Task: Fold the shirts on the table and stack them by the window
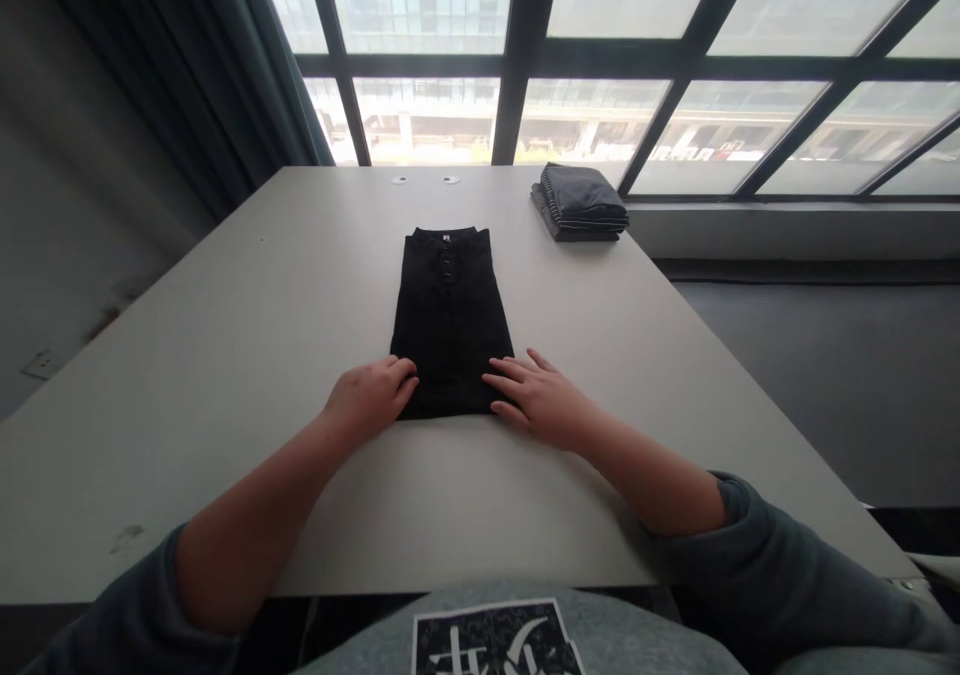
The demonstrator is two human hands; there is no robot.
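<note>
A black garment with a buttoned neckline (451, 315) lies folded into a long, narrow shape on the white table, its collar toward the window. At its near left edge, my left hand (376, 391) has its fingers bent together over the cloth; whether they pinch the fabric is hard to make out. My right hand (536, 395) rests on the near right edge of the garment with its fingers spread and flat.
Folded grey and striped clothes (585, 203) form a stack at the table's far right corner. The white table (225, 355) reaches to the window frames (607, 58). A dark curtain (202, 65) hangs at the left.
</note>
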